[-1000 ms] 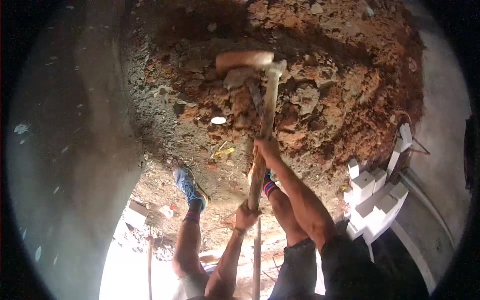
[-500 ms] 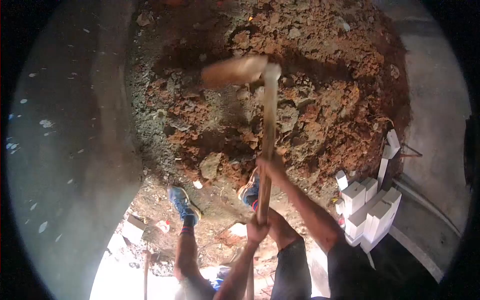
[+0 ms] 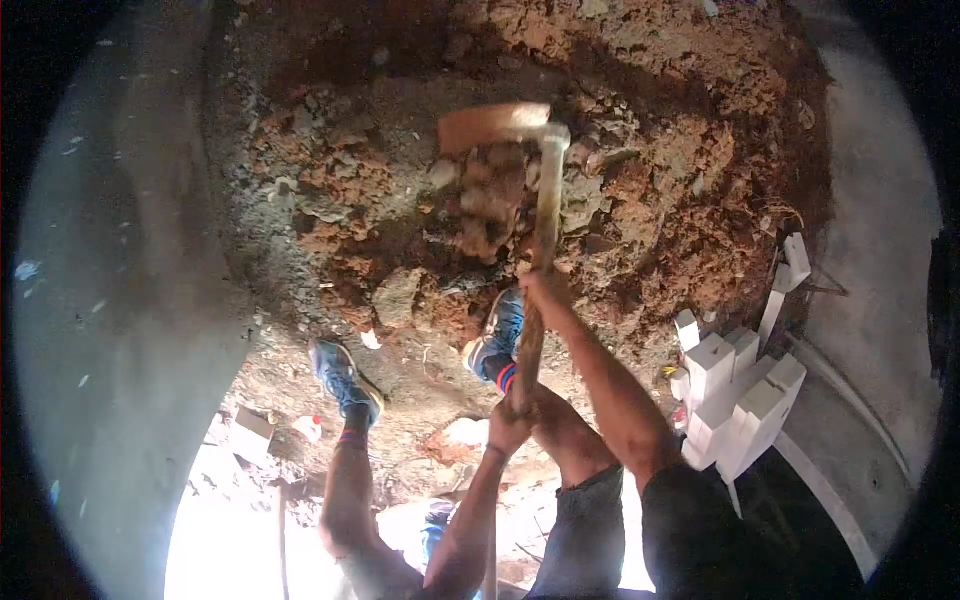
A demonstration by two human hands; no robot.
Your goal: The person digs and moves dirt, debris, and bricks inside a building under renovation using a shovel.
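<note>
A hoe (image 3: 548, 205) with a long wooden handle and a broad blade stretches away from me. My right hand (image 3: 546, 292) is closed round the middle of its handle. Nearer my body, my left hand (image 3: 511, 425) grips the handle's lower end. The blade (image 3: 492, 126) points left over the heap of reddish soil and stones (image 3: 640, 190), slightly blurred. Below the blade, a patch of loose clods (image 3: 492, 205) is smeared by motion. My right shoe (image 3: 497, 335) stands at the heap's near edge, close to the handle.
White blocks (image 3: 712, 385) are stacked on the right, beside a grey floor strip (image 3: 875, 200). A smooth grey surface (image 3: 130, 300) borders the soil on the left. My left shoe (image 3: 345, 378) rests on dirt near a pale block (image 3: 250, 435). A thin stick (image 3: 283, 540) stands at lower left.
The hoe blade has shifted slightly to the right, and both hands have moved up a little in view with the handle. Clods beneath the blade are now blurred. The camera view has shifted slightly.
</note>
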